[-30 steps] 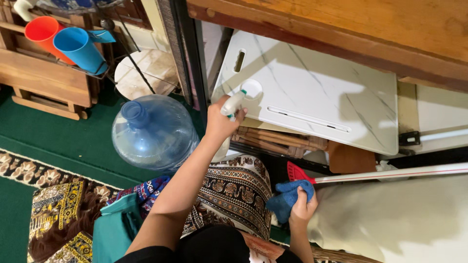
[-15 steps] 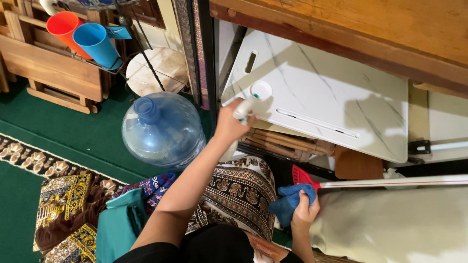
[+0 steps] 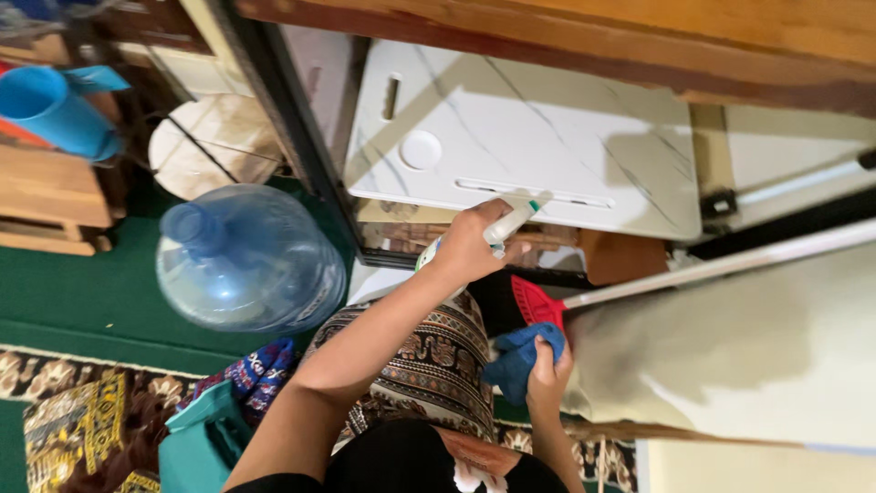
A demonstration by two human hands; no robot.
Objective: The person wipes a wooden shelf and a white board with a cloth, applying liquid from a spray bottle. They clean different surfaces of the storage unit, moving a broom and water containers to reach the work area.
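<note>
Looking down from my head, I am gripping a white spray bottle (image 3: 497,230) in my left hand (image 3: 467,245), fingers curled tight around its body, with its green-tipped nozzle pointing toward the near edge of the white marbled board (image 3: 547,137). That board is lying flat in front of me, showing a round dent and a long slot, and the bottle is hovering just over its lower edge, close to the slot. My right hand (image 3: 547,370) is sitting lower down and closed around a bunched blue cloth (image 3: 518,358), which is pressing against my patterned skirt (image 3: 429,356). Just above the cloth, a red broom head (image 3: 536,303) is poking in, and its pale handle (image 3: 721,265) is running off to the right. Over to the left of my arm, a big clear blue water jug (image 3: 242,260) is lying on the green carpet (image 3: 64,297), near my knee. Farther left, a blue plastic cup (image 3: 50,110) is resting on a wooden rack (image 3: 41,205). A patterned rug (image 3: 73,429) is showing at the bottom left corner, and a teal cloth (image 3: 196,447) is lying beside my leg. A wooden beam (image 3: 593,36) is crossing the top, above the board.
</note>
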